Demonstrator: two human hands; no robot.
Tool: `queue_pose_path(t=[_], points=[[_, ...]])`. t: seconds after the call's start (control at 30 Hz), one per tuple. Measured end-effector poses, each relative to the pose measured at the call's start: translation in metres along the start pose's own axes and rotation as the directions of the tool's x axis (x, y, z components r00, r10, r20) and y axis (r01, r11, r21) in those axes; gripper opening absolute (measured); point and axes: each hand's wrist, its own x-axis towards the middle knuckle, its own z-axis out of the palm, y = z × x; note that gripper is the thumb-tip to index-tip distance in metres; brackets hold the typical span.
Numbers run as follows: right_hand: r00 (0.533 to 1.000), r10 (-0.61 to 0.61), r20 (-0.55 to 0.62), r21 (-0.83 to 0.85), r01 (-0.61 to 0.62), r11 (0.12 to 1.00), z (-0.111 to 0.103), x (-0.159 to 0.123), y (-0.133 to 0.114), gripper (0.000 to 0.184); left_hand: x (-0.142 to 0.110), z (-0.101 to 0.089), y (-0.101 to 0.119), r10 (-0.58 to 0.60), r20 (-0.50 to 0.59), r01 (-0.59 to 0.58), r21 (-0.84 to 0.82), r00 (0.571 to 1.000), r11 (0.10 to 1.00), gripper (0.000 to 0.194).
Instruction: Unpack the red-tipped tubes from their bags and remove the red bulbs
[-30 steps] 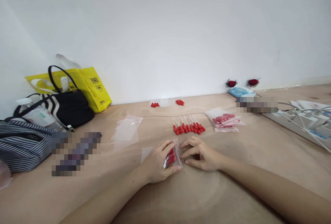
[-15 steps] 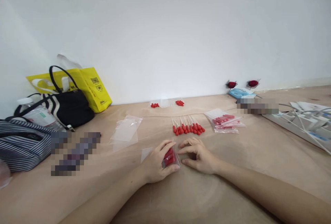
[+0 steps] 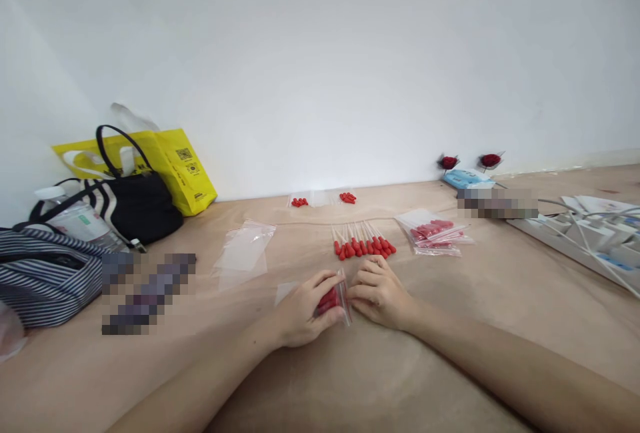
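My left hand [image 3: 307,306] curls around a small clear zip bag [image 3: 345,299], pinning it to the table. Red-tipped sticks [image 3: 327,301] show through the plastic between thumb and fingers. At the bag's right edge, along the zip strip, my right hand [image 3: 380,293] has its fingers pinched together; the fingertips are partly hidden. Just beyond lies a row of loose red-tipped sticks [image 3: 364,246] with pale stems. Filled zip bags [image 3: 435,233] are stacked to the right of that row. To the left rest flat, unfilled zip bags [image 3: 245,253].
Against the wall lie two more small bags with red pieces [image 3: 348,199]. A yellow bag [image 3: 187,173], a black handbag [image 3: 145,206] and a striped pouch [image 3: 55,279] stand at left. At right are a blue packet [image 3: 467,179] and a power strip with cables [image 3: 575,239].
My right hand has moved slightly left, and its spread fingers have closed at the zip edge of the bag. My left hand stays on the bag.
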Motion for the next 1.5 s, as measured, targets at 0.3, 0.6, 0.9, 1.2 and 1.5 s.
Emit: queue_pose_path(t=[0.3,0.6,0.9,1.2,1.5], points=[[0.974,-0.217,-0.062,-0.129,0.208,0.970,0.001,-0.004,0.005,0.020,0.028,-0.002,-0.014,0.341,-0.025,-0.329,0.198,0.940,0.923,0.031],[0.979,-0.203,-0.016,-0.156,0.198,0.968,0.000,-0.002,0.004,0.024,0.026,0.004,-0.014,0.354,-0.057,-0.339,0.177,0.934,0.924,0.032],[0.994,-0.103,-0.026,-0.098,0.100,0.990,-0.005,0.003,-0.001,0.018,0.023,0.004,-0.015,0.344,-0.176,-0.332,0.097,0.922,0.938,0.031],[0.992,-0.128,-0.022,-0.165,0.122,0.979,0.002,0.004,0.002,0.021,0.025,0.004,-0.017,0.408,-0.132,-0.377,0.207,0.903,0.903,0.030],[0.978,-0.204,-0.045,-0.097,0.199,0.975,0.003,0.001,0.005,0.013,0.029,0.003,-0.022,0.581,-0.086,-0.521,0.353,0.809,0.777,0.018]])
